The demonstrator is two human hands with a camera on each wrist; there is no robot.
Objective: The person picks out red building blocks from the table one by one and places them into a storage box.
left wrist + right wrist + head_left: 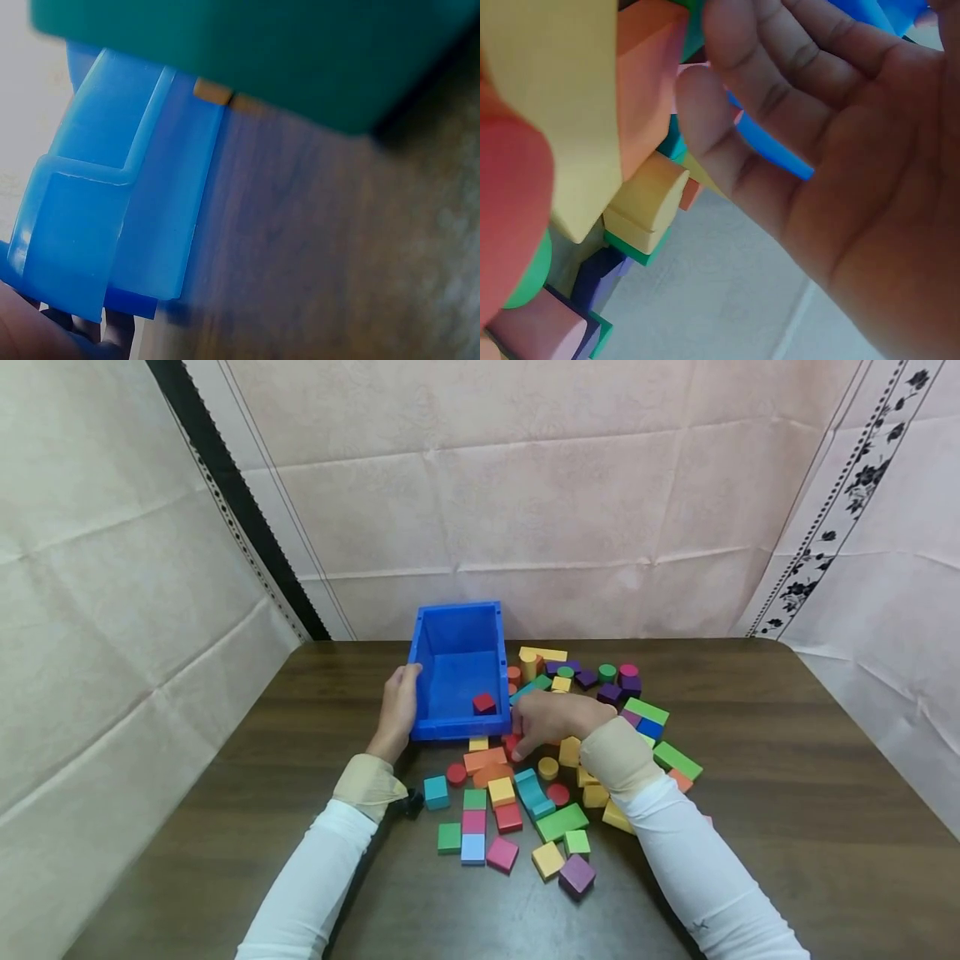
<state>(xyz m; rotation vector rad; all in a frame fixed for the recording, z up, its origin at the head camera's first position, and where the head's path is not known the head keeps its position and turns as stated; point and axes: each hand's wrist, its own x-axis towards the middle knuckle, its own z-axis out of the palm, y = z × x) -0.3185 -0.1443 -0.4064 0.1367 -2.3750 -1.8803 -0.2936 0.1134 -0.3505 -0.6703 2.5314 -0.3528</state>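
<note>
A blue plastic bin (459, 727) stands tilted toward the near side, with a small red block (484, 704) inside near its front right corner. My left hand (397, 710) grips the bin's left wall, its fingers wrapping that wall (75, 232) in the left wrist view. Just outside the bin's front right corner, my right hand (558, 720) reaches down and pinches another red block (512, 742) between thumb and forefinger. The other fingers (772, 97) are bent, and the thumb is hidden in the right wrist view.
Colored wooden blocks lie around the right hand and in front of the bin, among them a green bar (562, 822), a teal arch (534, 795), a purple cube (577, 876) and an orange block (484, 760). The brown table (750, 760) ends at a cloth-covered wall.
</note>
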